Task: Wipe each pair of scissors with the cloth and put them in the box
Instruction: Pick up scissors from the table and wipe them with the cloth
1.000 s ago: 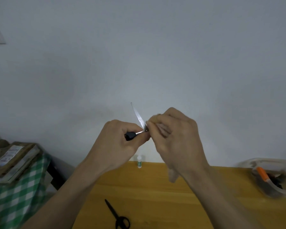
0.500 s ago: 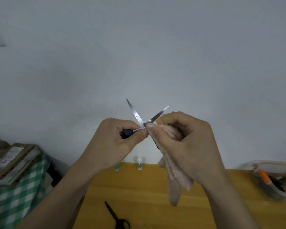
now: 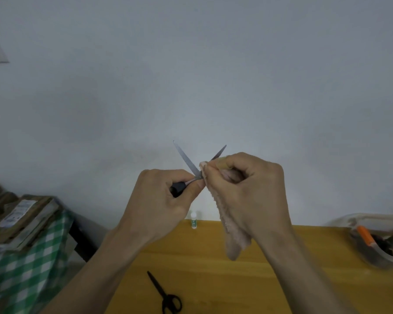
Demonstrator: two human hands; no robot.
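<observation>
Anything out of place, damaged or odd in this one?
Nothing stands out. The left hand holds the open scissors while the right hand wipes them with the cloth. Black scissors lie flat on the table.

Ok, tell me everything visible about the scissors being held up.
The held scissors have shiny metal blades spread in an X, tips pointing up against the wall, above the table. The left hand grips their black handle; the right hand pinches the pink cloth around the right blade near the pivot, leaving its tip bare.
</observation>
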